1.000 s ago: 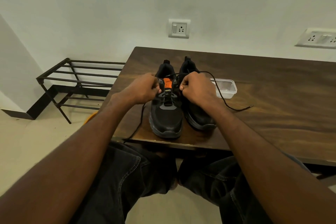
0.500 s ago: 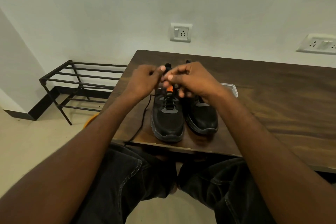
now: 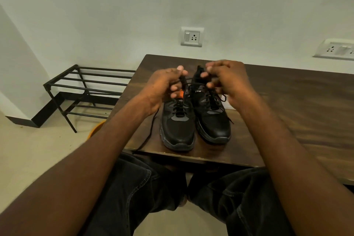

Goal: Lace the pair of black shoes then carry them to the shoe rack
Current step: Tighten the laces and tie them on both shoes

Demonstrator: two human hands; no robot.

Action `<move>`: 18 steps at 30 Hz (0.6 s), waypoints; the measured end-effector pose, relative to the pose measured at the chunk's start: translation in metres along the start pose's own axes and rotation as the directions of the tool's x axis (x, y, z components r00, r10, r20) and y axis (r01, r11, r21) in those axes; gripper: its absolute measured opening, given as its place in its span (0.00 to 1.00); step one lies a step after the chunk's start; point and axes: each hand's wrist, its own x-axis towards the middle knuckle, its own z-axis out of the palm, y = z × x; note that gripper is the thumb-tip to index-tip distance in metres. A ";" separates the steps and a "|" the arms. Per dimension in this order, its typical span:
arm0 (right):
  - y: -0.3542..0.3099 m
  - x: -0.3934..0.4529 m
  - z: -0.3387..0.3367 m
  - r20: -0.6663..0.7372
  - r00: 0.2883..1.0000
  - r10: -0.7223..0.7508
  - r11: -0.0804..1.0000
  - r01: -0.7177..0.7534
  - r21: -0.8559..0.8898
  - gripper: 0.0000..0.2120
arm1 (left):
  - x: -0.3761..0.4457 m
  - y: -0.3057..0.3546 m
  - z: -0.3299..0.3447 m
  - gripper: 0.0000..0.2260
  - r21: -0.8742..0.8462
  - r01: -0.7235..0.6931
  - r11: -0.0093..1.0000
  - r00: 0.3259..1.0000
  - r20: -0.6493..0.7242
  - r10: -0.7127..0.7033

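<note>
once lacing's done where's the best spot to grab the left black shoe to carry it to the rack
Grip the left shoe at its heel collar, coming from above and behind. The toe points toward the person and the open collar sits at the far end, under the left hand, so fingers can probably hook inside it. Gather the loose lace first: it trails over the table edge.

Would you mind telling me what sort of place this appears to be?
Probably a room in a home: a wooden table against a plain wall, a black metal shoe rack on the floor, and a wall socket.
</note>
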 end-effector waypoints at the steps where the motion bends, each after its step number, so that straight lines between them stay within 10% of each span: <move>1: 0.007 0.007 -0.008 -0.098 0.995 -0.034 0.967 0.008 -0.254 0.06 | 0.003 -0.001 -0.006 0.15 0.028 -0.026 0.999 0.997 -0.066 0.027; 3: 0.019 0.015 -0.022 -0.202 0.970 -0.133 0.716 -0.047 -0.697 0.07 | 0.009 -0.003 -0.021 0.10 0.097 -0.053 0.994 0.981 -0.181 0.070; 6: 0.026 0.017 -0.025 -0.088 0.980 -0.176 0.510 0.014 -0.860 0.12 | 0.015 -0.007 -0.032 0.05 0.225 -0.047 0.973 0.961 -0.255 0.105; 13: 0.019 -0.005 0.025 0.406 0.903 -0.138 0.838 0.325 -0.438 0.08 | 0.007 -0.006 -0.006 0.06 0.278 -0.120 0.953 0.991 -0.031 0.134; 18: 0.020 0.007 0.021 0.026 0.984 -0.174 0.819 0.159 -0.551 0.06 | 0.009 -0.005 -0.008 0.04 0.310 -0.120 0.943 0.982 -0.101 0.159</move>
